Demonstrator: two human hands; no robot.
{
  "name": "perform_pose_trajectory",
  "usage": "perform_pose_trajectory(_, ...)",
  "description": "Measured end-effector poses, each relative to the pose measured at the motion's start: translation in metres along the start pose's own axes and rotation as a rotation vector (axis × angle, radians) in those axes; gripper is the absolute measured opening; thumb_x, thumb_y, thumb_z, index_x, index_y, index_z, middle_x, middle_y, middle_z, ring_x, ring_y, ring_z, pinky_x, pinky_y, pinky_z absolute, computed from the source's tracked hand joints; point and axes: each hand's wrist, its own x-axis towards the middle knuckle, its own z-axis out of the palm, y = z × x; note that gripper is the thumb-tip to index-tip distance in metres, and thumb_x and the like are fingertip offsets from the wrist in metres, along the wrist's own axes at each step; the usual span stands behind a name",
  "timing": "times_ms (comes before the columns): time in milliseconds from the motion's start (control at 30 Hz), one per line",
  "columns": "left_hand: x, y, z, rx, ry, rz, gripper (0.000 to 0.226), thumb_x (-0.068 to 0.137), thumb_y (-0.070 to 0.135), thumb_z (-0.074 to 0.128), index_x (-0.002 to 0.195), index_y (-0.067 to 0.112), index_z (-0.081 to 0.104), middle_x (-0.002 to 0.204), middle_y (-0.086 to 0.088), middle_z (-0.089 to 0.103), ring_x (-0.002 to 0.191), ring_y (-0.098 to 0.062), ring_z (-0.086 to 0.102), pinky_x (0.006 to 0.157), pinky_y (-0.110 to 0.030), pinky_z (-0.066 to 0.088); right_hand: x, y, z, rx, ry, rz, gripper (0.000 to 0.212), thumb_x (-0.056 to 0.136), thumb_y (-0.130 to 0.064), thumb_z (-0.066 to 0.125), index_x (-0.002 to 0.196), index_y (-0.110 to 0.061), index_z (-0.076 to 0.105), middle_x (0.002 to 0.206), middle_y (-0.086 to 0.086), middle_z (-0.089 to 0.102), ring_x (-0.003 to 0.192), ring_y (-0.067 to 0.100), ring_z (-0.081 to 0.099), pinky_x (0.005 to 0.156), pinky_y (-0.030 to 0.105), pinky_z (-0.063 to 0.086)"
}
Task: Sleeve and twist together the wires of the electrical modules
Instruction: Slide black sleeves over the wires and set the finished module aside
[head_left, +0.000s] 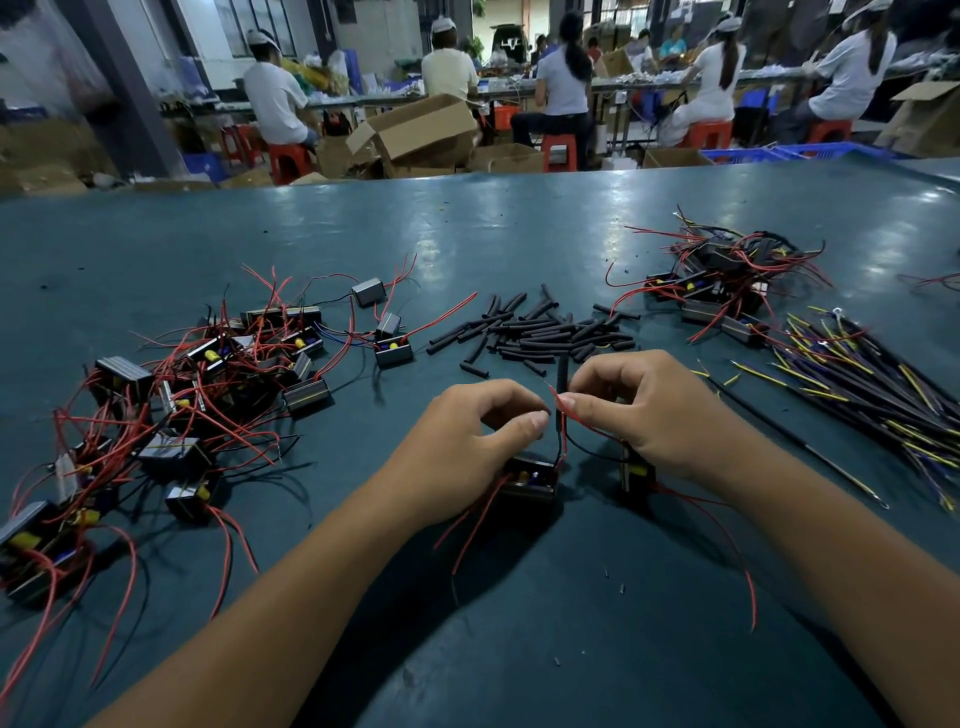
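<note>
Teal worktop (519, 234), factory hall behind, seated workers at far benches.

Item in hand: black sleeve (561, 387), upright between both hands, over a black wire rising from a module (530, 480) that lies just under the left hand (467, 441). Left grip: thumb and fingers curled together at the sleeve's lower part; exact contact hidden. Right hand (649, 410): grip pinched on a red wire (563, 408) beside the sleeve. Second module (638, 470) under the right wrist.

Risks, judged:
- sleeve slides down off the bare ends if the pinch loosens;
- fine strands fray or miss the bore;
- loose red leads snag a forearm and drag a module.

Surroundings: spare sleeves (545, 332) beyond the hands; unworked modules (208, 405) left; tangled pile (727, 286) and wire bundle (872, 384) right.
</note>
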Motion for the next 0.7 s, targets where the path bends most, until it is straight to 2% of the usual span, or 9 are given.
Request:
perform_pose_trajectory(133, 0.001, -0.001, 0.01, -0.142, 0.011, -0.063, 0.009, 0.094, 0.022, 0.069, 0.1, 0.019, 0.075, 0.088, 0.001, 0.076, 0.073, 0.0, 0.063, 0.068, -0.016, 0.047, -0.001, 0.001, 0.006, -0.06, 0.004, -0.015, 0.014, 0.09, -0.024, 0.072, 0.076, -0.02, 0.072, 0.057, -0.015, 0.057, 0.052, 0.0, 0.042, 0.053, 0.011, 0.032)
perform_pose_trajectory(300, 0.002, -0.001, 0.012, -0.287, -0.006, -0.085, 0.01, 0.089, 0.008, 0.074, 0.099, 0.01, 0.074, 0.088, -0.003, 0.078, 0.078, -0.005, 0.071, 0.071, -0.016, 0.052, 0.0, 0.003, 0.012, -0.101, 0.069, -0.007, 0.016, 0.087, -0.027, 0.074, 0.074, -0.02, 0.07, 0.057, -0.013, 0.059, 0.051, 0.0, 0.045, 0.053, 0.011, 0.033)
perform_pose_trajectory(433, 0.001, 0.0, 0.016, -0.289, 0.04, -0.092, 0.007, 0.087, 0.005, 0.075, 0.092, 0.009, 0.073, 0.084, -0.007, 0.077, 0.077, -0.012, 0.072, 0.073, -0.023, 0.056, 0.0, 0.004, 0.014, -0.121, 0.083, 0.01, 0.016, 0.086, -0.028, 0.075, 0.073, -0.02, 0.069, 0.06, -0.008, 0.062, 0.052, 0.0, 0.046, 0.055, 0.014, 0.036)
perform_pose_trajectory(567, 0.001, 0.0, 0.016, -0.255, 0.089, -0.088, 0.005, 0.087, 0.006, 0.075, 0.087, 0.009, 0.071, 0.081, -0.012, 0.073, 0.073, -0.021, 0.067, 0.073, -0.04, 0.055, -0.001, -0.001, 0.011, -0.17, 0.095, 0.03, 0.017, 0.088, -0.029, 0.072, 0.074, -0.021, 0.067, 0.061, -0.007, 0.061, 0.052, 0.001, 0.045, 0.054, 0.015, 0.036)
perform_pose_trajectory(700, 0.001, 0.001, 0.013, -0.132, 0.132, -0.054, 0.007, 0.088, 0.01, 0.074, 0.086, 0.015, 0.07, 0.079, -0.004, 0.072, 0.075, -0.024, 0.066, 0.073, -0.039, 0.053, -0.002, -0.013, -0.011, -0.336, 0.125, 0.049, 0.011, 0.092, -0.024, 0.064, 0.082, -0.023, 0.067, 0.069, -0.009, 0.064, 0.061, 0.002, 0.053, 0.058, 0.015, 0.038)
